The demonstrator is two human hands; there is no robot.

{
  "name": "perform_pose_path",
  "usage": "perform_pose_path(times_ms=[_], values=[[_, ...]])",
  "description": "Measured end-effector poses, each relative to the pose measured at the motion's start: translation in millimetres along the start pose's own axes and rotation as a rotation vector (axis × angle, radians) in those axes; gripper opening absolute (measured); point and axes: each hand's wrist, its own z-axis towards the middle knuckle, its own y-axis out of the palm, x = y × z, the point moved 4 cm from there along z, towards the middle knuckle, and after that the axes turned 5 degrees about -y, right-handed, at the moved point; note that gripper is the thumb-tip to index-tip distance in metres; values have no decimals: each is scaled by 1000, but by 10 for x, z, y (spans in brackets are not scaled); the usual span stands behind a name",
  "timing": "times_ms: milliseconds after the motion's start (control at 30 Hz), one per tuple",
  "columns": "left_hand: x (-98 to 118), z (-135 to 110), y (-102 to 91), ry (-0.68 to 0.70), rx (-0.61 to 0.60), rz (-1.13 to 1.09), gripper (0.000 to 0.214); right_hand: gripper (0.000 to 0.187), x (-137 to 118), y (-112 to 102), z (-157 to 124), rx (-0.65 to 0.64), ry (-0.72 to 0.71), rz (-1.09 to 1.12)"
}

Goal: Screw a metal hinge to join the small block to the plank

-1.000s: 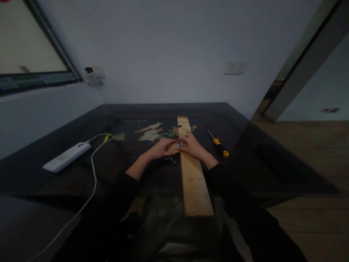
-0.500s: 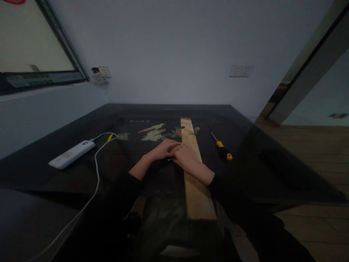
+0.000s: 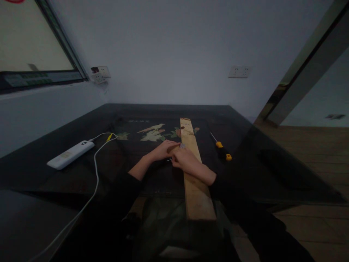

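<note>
A long wooden board point(image 3: 201, 203) lies lengthwise on the dark table, its near end jutting past the front edge. At the board's left side, my left hand point(image 3: 164, 150) has its fingers bent, with the tips at a small silver metal piece point(image 3: 182, 145) on the board. My right hand point(image 3: 188, 161) rests over the board just nearer to me, fingers curled in beside the left ones. Below the fingers shows a thin shiny bit of metal point(image 3: 169, 159); what it belongs to is hidden. To the right lies a yellow and black screwdriver point(image 3: 223, 150), untouched.
A white power bank point(image 3: 71, 154) with a white cable point(image 3: 97, 171) lies on the left of the table point(image 3: 212, 112). A dark flat object point(image 3: 280, 169) is at the right. Wall sockets point(image 3: 240, 71) are above the far edge.
My right fingers have drawn back slightly toward me and curled more, uncovering the small silver metal piece. My left hand has hardly moved. The board and screwdriver lie as before.
</note>
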Motion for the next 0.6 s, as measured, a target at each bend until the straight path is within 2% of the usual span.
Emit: perform_pose_path(times_ms=[67,167,267,433,500,600], values=[[11,-7,-1,-13,15,-10,56,3,113,-74,11,50,47,265],[42,-8,4,-25,26,-6,44,6,329,-175,50,135,102,719],[67,-6,-3,-49,30,23,50,11,550,-274,110,220,141,986],[93,-2,-21,-41,-2,49,59,24,801,-372,235,369,202,1077],[93,3,-26,-34,-1,52,58,28,861,-335,286,414,229,1071],[88,10,-25,-22,7,50,57,22,942,-198,335,465,287,1059]])
